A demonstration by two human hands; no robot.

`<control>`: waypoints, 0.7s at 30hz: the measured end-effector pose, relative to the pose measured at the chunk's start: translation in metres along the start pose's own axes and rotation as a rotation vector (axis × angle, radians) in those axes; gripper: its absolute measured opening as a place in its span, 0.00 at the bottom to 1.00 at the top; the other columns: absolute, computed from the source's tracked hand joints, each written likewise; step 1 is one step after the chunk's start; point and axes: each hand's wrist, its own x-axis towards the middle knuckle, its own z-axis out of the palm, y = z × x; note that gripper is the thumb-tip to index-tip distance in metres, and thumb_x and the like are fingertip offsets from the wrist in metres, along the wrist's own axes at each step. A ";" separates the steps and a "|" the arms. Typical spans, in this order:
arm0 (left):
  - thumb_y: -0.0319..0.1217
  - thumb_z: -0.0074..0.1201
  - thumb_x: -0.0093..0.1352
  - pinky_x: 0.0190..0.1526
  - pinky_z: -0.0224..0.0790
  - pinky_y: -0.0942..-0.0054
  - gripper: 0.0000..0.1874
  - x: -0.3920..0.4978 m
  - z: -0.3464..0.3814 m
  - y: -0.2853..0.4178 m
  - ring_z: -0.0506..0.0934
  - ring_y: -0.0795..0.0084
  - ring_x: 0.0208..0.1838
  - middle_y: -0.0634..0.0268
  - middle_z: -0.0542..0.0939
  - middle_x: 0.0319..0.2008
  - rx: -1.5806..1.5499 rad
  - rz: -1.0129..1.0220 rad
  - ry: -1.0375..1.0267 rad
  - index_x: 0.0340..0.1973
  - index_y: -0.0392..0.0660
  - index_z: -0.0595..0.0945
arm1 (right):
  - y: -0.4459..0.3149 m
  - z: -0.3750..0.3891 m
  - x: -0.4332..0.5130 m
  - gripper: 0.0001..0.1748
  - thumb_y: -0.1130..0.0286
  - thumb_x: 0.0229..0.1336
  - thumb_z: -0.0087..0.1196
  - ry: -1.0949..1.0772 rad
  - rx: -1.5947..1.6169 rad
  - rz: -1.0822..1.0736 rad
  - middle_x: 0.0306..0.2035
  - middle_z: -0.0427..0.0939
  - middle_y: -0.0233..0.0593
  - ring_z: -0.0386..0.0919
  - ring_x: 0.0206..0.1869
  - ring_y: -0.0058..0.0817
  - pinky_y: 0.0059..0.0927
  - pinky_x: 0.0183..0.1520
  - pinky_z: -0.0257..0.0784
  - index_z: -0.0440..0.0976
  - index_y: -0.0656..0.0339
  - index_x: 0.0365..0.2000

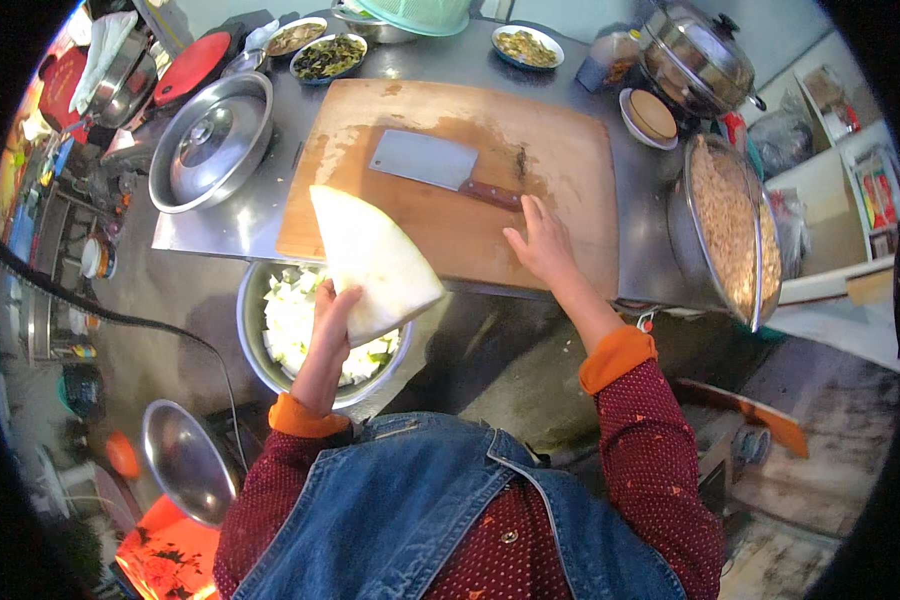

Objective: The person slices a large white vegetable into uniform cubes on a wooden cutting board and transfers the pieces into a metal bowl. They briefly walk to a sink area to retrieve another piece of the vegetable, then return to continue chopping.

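My left hand (332, 319) grips a large pale wedge of melon or gourd (371, 262) with a thin green rind, held over the near left edge of the wooden cutting board (555, 247). Below the wedge, a metal bowl (251, 330) holds many pale cut chunks (289, 300). A cleaver (427, 159) with a wooden handle (491, 194) lies flat on the board, its blade to the left. My right hand (544, 244) is over the board's right half, fingers spread, fingertips beside the end of the cleaver's handle; whether they touch it I cannot tell.
A lidded steel pan (210, 142) stands left of the board. Beyond it are dishes of food (328, 58) (526, 48), a green plastic basket (420, 11) and a jar (607, 60). At right are a steel pot (697, 56) and a large bowl of brown crumbly food (727, 217).
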 end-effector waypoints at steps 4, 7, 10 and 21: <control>0.26 0.53 0.63 0.47 0.76 0.65 0.29 0.039 0.024 -0.002 0.79 0.60 0.45 0.47 0.75 0.49 0.010 -0.013 0.091 0.58 0.31 0.62 | 0.013 0.006 0.048 0.39 0.55 0.56 0.57 -0.116 -0.138 -0.030 0.63 0.62 0.54 0.64 0.63 0.49 0.47 0.65 0.59 0.58 0.66 0.62; 0.26 0.55 0.63 0.46 0.77 0.65 0.29 0.060 0.035 -0.005 0.79 0.61 0.45 0.47 0.75 0.48 0.039 -0.023 0.096 0.57 0.30 0.63 | 0.015 0.016 0.069 0.38 0.56 0.55 0.58 -0.190 -0.170 -0.021 0.63 0.63 0.53 0.64 0.63 0.47 0.48 0.65 0.58 0.59 0.63 0.62; 0.26 0.57 0.61 0.45 0.77 0.65 0.30 0.081 0.046 -0.007 0.79 0.61 0.44 0.47 0.75 0.47 0.088 -0.025 0.110 0.56 0.30 0.62 | 0.015 0.024 0.084 0.33 0.57 0.55 0.59 -0.323 -0.175 -0.098 0.56 0.68 0.50 0.67 0.60 0.46 0.51 0.64 0.57 0.64 0.61 0.57; 0.26 0.58 0.60 0.41 0.77 0.67 0.29 0.079 0.082 -0.015 0.79 0.62 0.40 0.49 0.77 0.44 0.135 0.047 0.287 0.54 0.27 0.65 | 0.022 0.039 0.115 0.19 0.62 0.48 0.59 -0.445 -0.053 -0.169 0.43 0.73 0.51 0.78 0.41 0.50 0.46 0.40 0.75 0.68 0.60 0.39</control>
